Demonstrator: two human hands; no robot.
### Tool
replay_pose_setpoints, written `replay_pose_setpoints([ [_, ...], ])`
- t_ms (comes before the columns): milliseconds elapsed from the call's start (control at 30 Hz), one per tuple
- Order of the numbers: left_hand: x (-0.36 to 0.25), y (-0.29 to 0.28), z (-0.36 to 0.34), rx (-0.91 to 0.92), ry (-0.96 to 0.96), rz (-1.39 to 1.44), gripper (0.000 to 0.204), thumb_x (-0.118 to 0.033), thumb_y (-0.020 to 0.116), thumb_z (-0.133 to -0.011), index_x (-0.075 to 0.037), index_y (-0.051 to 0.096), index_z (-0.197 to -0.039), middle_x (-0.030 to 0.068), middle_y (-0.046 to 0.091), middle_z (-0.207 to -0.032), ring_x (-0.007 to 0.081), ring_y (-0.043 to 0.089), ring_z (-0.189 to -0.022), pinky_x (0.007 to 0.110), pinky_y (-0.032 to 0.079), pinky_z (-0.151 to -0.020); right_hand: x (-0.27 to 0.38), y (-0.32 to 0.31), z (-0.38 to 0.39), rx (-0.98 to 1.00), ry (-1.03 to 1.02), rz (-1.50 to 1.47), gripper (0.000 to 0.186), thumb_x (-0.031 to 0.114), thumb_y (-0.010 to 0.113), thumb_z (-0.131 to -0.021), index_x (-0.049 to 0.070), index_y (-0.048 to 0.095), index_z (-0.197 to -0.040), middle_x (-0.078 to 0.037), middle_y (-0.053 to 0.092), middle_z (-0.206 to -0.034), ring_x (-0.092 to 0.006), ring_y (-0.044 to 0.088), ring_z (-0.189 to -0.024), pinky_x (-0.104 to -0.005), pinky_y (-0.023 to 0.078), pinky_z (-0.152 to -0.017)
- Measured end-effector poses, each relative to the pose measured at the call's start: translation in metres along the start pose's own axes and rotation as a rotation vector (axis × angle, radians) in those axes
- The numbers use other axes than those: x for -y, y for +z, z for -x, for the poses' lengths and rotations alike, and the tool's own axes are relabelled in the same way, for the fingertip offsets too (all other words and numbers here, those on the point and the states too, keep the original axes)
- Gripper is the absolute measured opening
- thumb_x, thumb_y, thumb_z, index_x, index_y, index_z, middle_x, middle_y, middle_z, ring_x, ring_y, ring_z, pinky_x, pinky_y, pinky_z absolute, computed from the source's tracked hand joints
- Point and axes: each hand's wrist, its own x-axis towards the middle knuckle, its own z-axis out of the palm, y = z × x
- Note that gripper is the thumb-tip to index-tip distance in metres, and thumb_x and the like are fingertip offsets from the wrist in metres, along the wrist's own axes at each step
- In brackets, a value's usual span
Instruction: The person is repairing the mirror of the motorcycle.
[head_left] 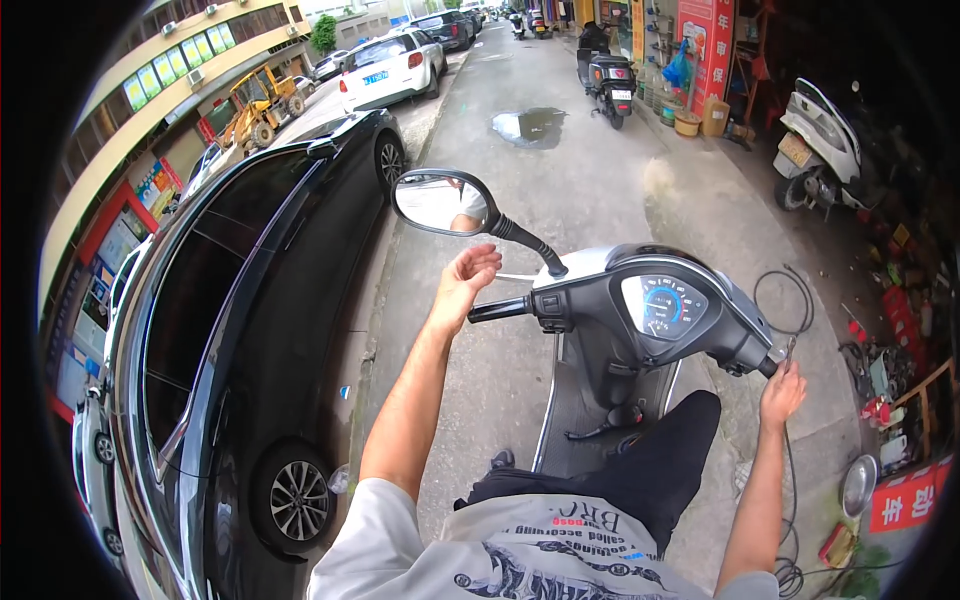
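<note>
Scooter [592, 375] | left hand [472, 268] half-curled near mirror [440, 203] | right hand [782, 396] at handlebar [735, 345]

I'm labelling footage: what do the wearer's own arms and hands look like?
The left hand and right hand are bare, with no glove or watch visible. Short sleeves of a printed light-grey T-shirt leave the forearms uncovered.

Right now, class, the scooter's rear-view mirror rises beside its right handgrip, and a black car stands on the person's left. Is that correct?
Not quite: the head view shows the rear-view mirror beside the left handgrip. The black car is indeed on the left.
</note>
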Motion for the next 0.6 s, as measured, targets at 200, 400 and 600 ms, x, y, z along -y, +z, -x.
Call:
replay_pose_setpoints([
  [200, -0.025, 0.048, -0.027, -0.027, 0.112, 0.52, 0.032, -0.008, 0.063, -0.092, -0.001, 0.053, -0.122, 0.0162, 0.058, -0.126, 0.0284, 0.058, -0.117, 0.047, 0.046, -0.102, 0.009, -0.007, -0.008, 0.086, 0.057, 0.0, 0.023, 0.027, 0.048, -0.097, 0.007, 0.058, -0.1, -0.017, 0.065, -0.09, -0.0363, 0.059, -0.092, -0.05, 0.042, -0.079],
  [400, -0.019, 0.083, -0.043, -0.381, 0.227, 0.58, 0.026, -0.001, 0.058, -0.094, 0.002, 0.044, -0.116, 0.0165, 0.061, -0.103, 0.0278, 0.066, -0.096, 0.044, 0.056, -0.09, 0.013, -0.006, -0.008, 0.018, 0.083, -0.044, 0.02, 0.026, 0.052, -0.095, 0.007, 0.058, -0.095, -0.015, 0.065, -0.088, -0.0353, 0.057, -0.095, -0.05, 0.041, -0.081],
  [600, -0.022, 0.09, -0.042, -0.468, 0.232, 0.525, 0.031, -0.003, 0.057, -0.094, 0.003, 0.043, -0.122, 0.0197, 0.06, -0.115, 0.0298, 0.065, -0.102, 0.041, 0.056, -0.089, 0.014, -0.008, -0.005, 0.004, 0.067, -0.028, 0.018, 0.024, 0.054, -0.094, 0.007, 0.058, -0.096, -0.014, 0.065, -0.089, -0.0342, 0.057, -0.096, -0.0495, 0.041, -0.081],
])
